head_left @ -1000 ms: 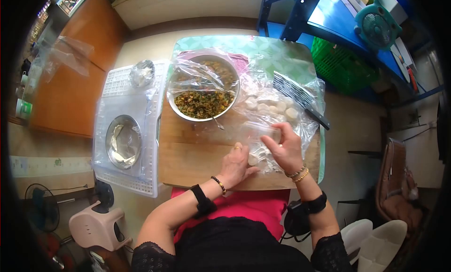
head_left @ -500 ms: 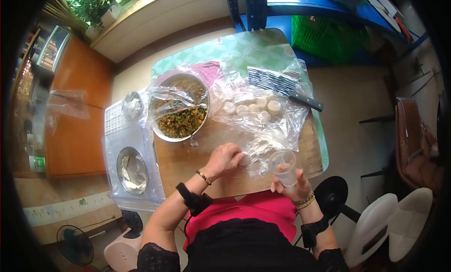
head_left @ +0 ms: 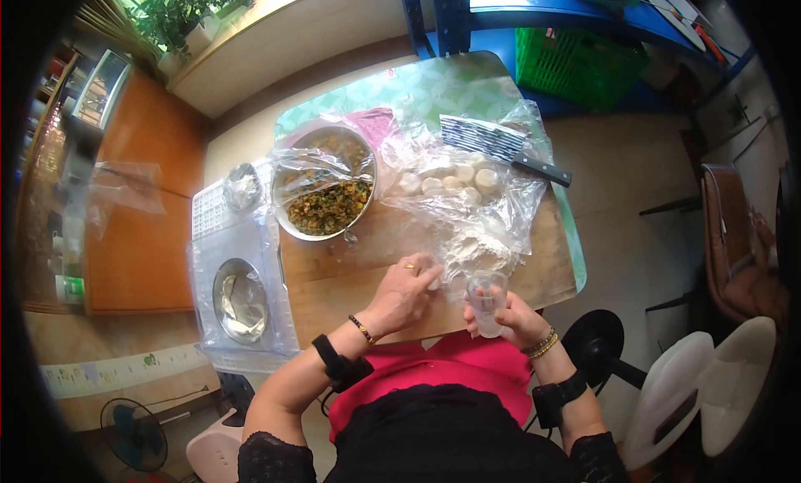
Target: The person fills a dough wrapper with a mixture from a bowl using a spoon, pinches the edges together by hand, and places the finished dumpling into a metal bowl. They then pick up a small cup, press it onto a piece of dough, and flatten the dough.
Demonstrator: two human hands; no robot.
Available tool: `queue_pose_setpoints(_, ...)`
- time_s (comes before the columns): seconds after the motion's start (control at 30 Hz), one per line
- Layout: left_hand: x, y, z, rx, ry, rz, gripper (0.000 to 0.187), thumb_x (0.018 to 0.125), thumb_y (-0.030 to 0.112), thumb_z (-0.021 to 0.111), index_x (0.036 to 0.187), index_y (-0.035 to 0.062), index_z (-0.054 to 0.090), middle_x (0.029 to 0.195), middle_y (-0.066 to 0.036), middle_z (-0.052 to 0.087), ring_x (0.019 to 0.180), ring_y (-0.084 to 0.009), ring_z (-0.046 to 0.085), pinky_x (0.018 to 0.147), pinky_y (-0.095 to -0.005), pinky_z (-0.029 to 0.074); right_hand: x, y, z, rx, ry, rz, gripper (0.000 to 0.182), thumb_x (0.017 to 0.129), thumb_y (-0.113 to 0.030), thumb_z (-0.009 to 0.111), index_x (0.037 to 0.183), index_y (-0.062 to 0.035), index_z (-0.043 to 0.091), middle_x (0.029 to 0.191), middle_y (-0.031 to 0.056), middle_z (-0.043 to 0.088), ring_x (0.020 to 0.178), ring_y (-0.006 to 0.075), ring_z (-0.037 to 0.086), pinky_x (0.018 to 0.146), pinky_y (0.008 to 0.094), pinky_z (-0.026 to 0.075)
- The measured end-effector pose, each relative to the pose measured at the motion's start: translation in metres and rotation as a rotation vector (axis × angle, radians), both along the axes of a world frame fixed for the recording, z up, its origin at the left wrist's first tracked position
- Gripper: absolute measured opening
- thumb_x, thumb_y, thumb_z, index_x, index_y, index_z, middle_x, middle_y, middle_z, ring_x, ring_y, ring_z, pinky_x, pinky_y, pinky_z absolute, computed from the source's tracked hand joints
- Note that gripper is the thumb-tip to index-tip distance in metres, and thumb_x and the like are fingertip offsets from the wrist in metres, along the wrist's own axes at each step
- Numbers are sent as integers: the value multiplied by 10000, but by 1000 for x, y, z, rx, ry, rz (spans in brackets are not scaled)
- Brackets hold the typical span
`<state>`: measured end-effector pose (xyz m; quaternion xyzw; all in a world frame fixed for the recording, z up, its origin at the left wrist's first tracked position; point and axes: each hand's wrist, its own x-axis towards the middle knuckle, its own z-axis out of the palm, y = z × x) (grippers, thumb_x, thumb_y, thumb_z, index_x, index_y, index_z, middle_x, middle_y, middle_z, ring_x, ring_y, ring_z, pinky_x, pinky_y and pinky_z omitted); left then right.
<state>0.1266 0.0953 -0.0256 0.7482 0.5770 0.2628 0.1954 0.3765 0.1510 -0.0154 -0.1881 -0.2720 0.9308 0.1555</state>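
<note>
My right hand [head_left: 516, 319] is wrapped round a clear plastic cup [head_left: 486, 304] above the front edge of the wooden board [head_left: 334, 274]. Just left of it, my left hand [head_left: 403, 293] has its fingertips pinched together near the flour, a pale thing showing at them that is too blurred to name. Loose white flour [head_left: 477, 254] lies spread on the board beyond both hands. Behind the flour, several round dough pieces [head_left: 451, 183] sit under crumpled plastic film [head_left: 516, 220]. A large bowl of chopped filling [head_left: 321, 212] stands at the back left, partly covered with film.
A cleaver [head_left: 501, 144] with a patterned blade and black handle [head_left: 542, 169] lies on the film. To the left, a metal bowl [head_left: 240, 301] with something white in it and a smaller bowl [head_left: 242, 188] rest on a plastic-covered surface. A pink cloth [head_left: 373, 126] lies behind the filling.
My right hand has moved left and slightly down with the cup, closer to my left hand. My left hand has stayed near the flour and turned slightly.
</note>
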Motion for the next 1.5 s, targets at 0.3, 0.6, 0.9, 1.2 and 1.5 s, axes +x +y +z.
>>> queue_pose_setpoints(0.3, 16, -9, -19, -115, 120, 242, 553, 705, 262, 802, 1131, 30, 537, 1041, -172, 543, 970, -354, 554, 814, -418, 481, -16, -11, -40, 54, -154, -63, 670, 767, -390, 801, 1236, -60, 454, 1059, 127, 610, 917, 224, 648, 842, 368, 546)
queue_pose_setpoints(0.6, -2, -32, -8, -80, -33, 241, 429, 742, 191, 750, 1087, 38, 546, 983, -147, 535, 962, -336, 554, 778, -411, 492, -22, -15, -43, 79, -270, -80, 567, 851, -338, 732, 1229, -7, 470, 985, 115, 639, 848, 187, 663, 776, 349, 573)
queue_pose_setpoints(0.9, -6, -30, -1, -76, -36, 308, 394, 739, 142, 752, 1072, 42, 568, 995, -135, 567, 898, -323, 590, 740, -395, 500, -22, -17, -41, 83, -293, -119, 546, 857, -339, 726, 1212, 3, 492, 988, 111, 643, 823, 186, 672, 763, 346, 578)
queue_pose_setpoints(1.2, -13, -25, -2, 16, -40, 221, 471, 713, 212, 786, 1090, 48, 556, 1000, -137, 551, 900, -326, 584, 751, -404, 499, -23, -18, -40, 99, -312, -110, 552, 857, -331, 727, 1225, 5, 490, 986, 110, 644, 828, 184, 672, 751, 334, 569)
queue_pose_setpoints(1.5, 2, -30, -23, -66, 13, 340, 474, 715, 251, 792, 1071, 36, 565, 1009, -149, 551, 916, -320, 588, 743, -401, 500, -21, -17, -39, 115, -329, -98, 549, 862, -330, 722, 1221, 12, 488, 991, 114, 641, 825, 184, 672, 747, 335, 575)
